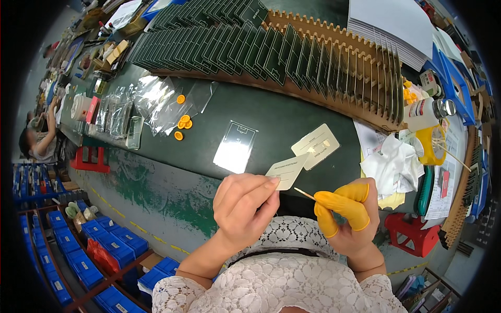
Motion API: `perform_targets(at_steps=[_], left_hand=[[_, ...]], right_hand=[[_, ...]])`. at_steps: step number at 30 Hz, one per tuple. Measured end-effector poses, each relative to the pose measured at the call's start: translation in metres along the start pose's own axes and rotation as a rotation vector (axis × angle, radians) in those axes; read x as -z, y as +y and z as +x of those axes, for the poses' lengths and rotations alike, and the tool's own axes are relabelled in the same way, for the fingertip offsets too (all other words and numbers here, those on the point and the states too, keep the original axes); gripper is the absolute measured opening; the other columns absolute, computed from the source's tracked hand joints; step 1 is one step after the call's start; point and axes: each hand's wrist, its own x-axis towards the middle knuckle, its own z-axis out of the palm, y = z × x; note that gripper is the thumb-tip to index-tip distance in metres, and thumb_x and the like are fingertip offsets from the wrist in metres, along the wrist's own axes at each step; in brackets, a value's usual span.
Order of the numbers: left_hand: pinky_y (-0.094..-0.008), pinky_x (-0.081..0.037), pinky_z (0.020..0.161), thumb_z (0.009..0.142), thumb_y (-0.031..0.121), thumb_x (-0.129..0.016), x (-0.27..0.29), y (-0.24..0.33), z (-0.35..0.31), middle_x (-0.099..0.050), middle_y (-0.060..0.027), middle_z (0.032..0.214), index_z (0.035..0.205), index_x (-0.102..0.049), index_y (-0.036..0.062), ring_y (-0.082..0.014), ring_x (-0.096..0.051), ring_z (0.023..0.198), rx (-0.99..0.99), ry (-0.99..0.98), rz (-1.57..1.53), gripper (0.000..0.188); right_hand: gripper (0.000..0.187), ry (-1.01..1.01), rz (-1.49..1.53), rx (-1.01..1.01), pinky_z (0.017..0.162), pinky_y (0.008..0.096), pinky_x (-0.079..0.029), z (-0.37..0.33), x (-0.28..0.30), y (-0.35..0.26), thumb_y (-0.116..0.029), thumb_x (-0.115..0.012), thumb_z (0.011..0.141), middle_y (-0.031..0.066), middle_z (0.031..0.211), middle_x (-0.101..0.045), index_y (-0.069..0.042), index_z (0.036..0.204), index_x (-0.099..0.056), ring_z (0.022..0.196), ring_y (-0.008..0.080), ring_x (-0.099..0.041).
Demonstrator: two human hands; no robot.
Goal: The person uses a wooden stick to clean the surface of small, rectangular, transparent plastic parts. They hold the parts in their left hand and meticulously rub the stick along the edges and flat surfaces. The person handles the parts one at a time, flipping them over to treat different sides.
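My left hand point(242, 208) pinches a thin cream plate point(286, 171) with printed lines, holding it up at its lower edge. Yellow finger cots cover some fingers of my right hand point(347, 214), which is closed on a thin pale stick point(304, 193). The stick's tip points toward the plate and stays a little apart from it. Beyond the held plate, another cream plate point(324, 140) lies on the dark green table point(282, 109). Left of it lies a shiny rectangular plate point(237, 143), glaring in the light.
Long slotted racks point(308, 96) at the back hold many dark green plates. Clear plastic bags point(162, 99) and loose yellow finger cots point(184, 121) lie at left. A bottle point(424, 112), yellow tape roll point(432, 146) and crumpled white cloth point(392, 166) stand at right.
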Motion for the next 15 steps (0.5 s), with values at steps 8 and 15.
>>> perform_targets(at_steps=[8,15], left_hand=[[-0.0329,-0.052,0.065,0.065,-0.01,-0.077,0.0033,-0.0024,-0.0034,-0.069,-0.0085,0.094,0.105,-0.07,0.001,-0.0247,-0.065,0.076,-0.038,0.016,0.018,0.041],[-0.0326,-0.052,0.065,0.065,-0.01,-0.077,0.0031,-0.0035,-0.0045,-0.069,-0.0088,0.094,0.105,-0.069,0.0013,-0.0246,-0.065,0.077,-0.048,0.027,0.018,0.042]], right_hand=[[0.039,-0.025,0.029,0.005,0.068,0.0329,-0.038,-0.0045,-0.0011,-0.0014,-0.005,-0.086,0.068,-0.0011,0.091,-0.059,-0.013,0.104,-0.073,0.077,0.0204,-0.052],[0.04,-0.039,0.02,0.013,0.071,0.0336,-0.038,-0.0054,-0.0011,-0.0022,-0.007,-0.086,0.067,-0.0017,0.093,-0.06,-0.014,0.104,-0.073,0.079,0.0206,-0.053]])
